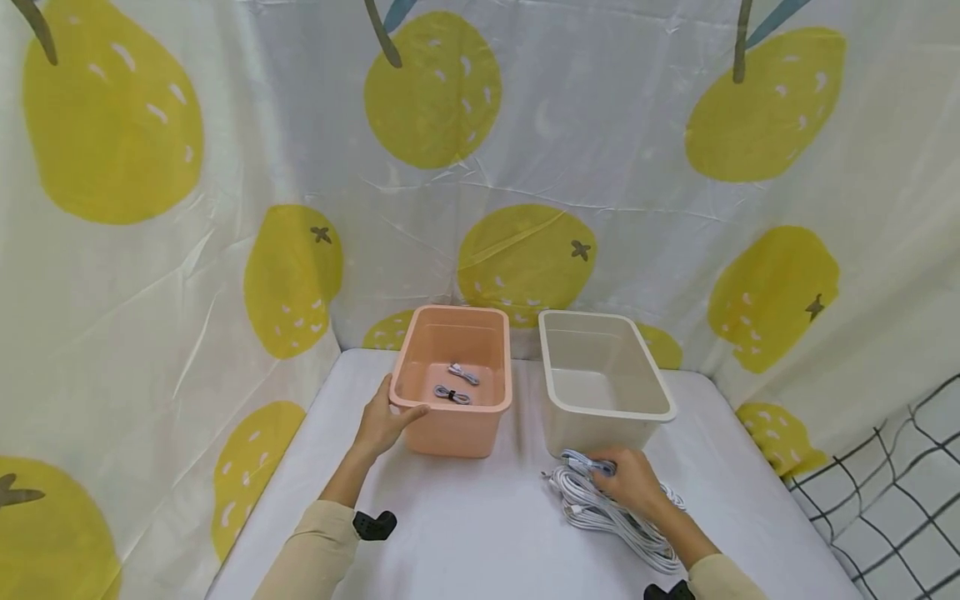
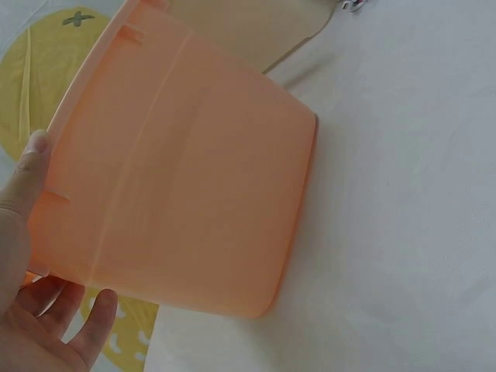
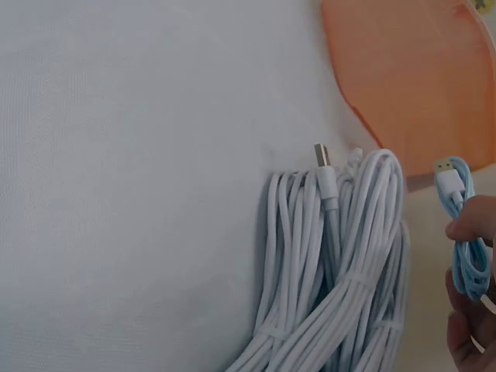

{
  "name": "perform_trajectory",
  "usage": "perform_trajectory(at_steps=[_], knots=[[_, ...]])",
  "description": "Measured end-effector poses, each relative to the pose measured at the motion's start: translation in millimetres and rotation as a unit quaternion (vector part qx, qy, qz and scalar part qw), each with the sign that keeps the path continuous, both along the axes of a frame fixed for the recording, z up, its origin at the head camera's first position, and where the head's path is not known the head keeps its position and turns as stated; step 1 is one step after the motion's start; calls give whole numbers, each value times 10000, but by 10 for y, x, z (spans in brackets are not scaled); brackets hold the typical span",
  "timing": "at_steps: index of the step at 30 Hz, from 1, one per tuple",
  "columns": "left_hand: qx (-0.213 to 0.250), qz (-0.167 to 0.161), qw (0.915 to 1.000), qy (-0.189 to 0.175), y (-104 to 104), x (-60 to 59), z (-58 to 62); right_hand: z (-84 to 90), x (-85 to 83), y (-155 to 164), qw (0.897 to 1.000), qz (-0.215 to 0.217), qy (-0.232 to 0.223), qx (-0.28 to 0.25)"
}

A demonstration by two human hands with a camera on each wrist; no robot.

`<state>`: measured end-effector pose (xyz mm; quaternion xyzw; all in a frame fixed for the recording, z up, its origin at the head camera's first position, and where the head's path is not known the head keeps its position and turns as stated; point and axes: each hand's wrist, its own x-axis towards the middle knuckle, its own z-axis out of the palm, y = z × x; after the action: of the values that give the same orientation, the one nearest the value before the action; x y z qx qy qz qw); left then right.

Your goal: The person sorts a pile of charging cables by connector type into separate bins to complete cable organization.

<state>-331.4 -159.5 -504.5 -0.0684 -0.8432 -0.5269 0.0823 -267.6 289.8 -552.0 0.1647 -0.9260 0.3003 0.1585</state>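
Hands work on a white table (image 1: 465,533). The left hand (image 1: 384,423) grips the near left corner of the pink bin (image 1: 454,379), thumb on its rim. Two small bundled cables (image 1: 454,384) lie inside it. The right hand (image 1: 633,479) pinches a light blue cable (image 3: 467,232) between thumb and fingers, on top of the white cable pile (image 3: 333,271), just in front of the white bin (image 1: 600,379).

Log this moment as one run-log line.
left hand: grips pink bin rim | right hand: pinches blue cable over white cables | beige bin: empty
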Motion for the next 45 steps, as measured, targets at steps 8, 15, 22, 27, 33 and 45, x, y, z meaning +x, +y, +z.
perform_trajectory(at_steps=[8,15,22,27,33,45], knots=[[5,-21,10000,28,-7,-8,3,200,1,17,9989,219,399,-135],[3,-21,10000,32,-12,-12,-14,433,11,-14,9972,535,454,-242],[32,-70,9999,105,-12,-15,-41,713,-47,-104,9936,852,637,-392],[36,-88,9998,145,-6,-7,-42,895,-163,-176,9937,780,674,-435],[53,-65,9999,131,-10,-4,-24,1080,-342,-238,9965,617,395,-402],[-24,-24,9999,142,-2,-11,-24,1381,-728,-357,9960,691,-69,-560]])
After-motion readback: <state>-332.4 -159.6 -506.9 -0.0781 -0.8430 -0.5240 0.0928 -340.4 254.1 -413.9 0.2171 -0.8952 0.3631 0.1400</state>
